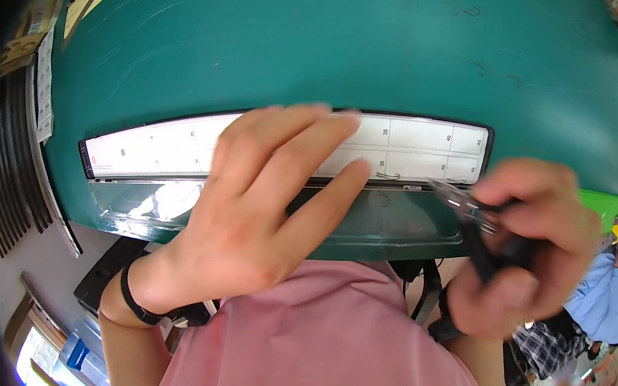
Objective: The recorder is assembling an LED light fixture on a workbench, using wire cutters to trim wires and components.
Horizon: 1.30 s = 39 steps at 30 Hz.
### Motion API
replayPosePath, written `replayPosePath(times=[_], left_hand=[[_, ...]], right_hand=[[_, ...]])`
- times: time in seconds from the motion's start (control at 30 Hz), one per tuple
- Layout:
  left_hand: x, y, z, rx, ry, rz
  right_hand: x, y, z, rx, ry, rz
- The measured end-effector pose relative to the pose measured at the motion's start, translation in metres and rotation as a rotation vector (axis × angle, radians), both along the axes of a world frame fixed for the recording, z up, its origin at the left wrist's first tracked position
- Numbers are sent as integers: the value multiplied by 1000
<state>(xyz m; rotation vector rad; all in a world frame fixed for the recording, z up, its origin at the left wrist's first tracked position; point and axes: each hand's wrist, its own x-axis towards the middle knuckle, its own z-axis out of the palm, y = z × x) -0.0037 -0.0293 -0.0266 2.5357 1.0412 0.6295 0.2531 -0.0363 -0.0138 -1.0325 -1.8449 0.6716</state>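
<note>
My left hand [247, 201] lies across a long, narrow black rigging case [84, 156], with its fingers spread over the white insert [422, 136] ruled with dotted lines. The middle of the insert is hidden under it. On the right, my right hand [541, 227] grips small pliers [477, 246] with black handles; it is slightly blurred. The metal jaws point left at the near edge of the case. Just left of their tips, a small dark fishing hook [389, 176] lies along that edge. The clear lid [417, 217] is folded toward me.
Several loose hooks [471, 12] are scattered on the far right of the green table [303, 40]. Yellow and bright green objects [601, 207] stand at the right edge. Dark slats [7, 166] are at the left. A person in blue [610, 292] sits on the right.
</note>
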Motion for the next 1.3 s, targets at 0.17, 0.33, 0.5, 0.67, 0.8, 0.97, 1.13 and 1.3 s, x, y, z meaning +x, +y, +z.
replayPosePath(times=[0.17,0.33,0.5,0.67,0.8,0.97,1.13,1.3], left_hand=[[16,-7,13,17,64,-58],[32,-8,12,113,203,-124],[36,-9,16,-20,199,-33],[37,-1,25,-141,-196,11],[42,8,19,-23,-240,67],[43,17,19,75,-166,1],[43,22,18,-63,-158,102],[43,20,17,-417,-326,198]], right_hand=[[30,-6,-5,-24,248,-225],[27,-8,-10,-79,212,-205],[40,-8,-15,-60,306,-211],[37,-2,0,-184,618,23],[28,7,-3,-285,648,-7],[13,12,-3,-215,578,-18],[11,15,-6,-141,478,-91],[11,13,-10,-175,544,-54]])
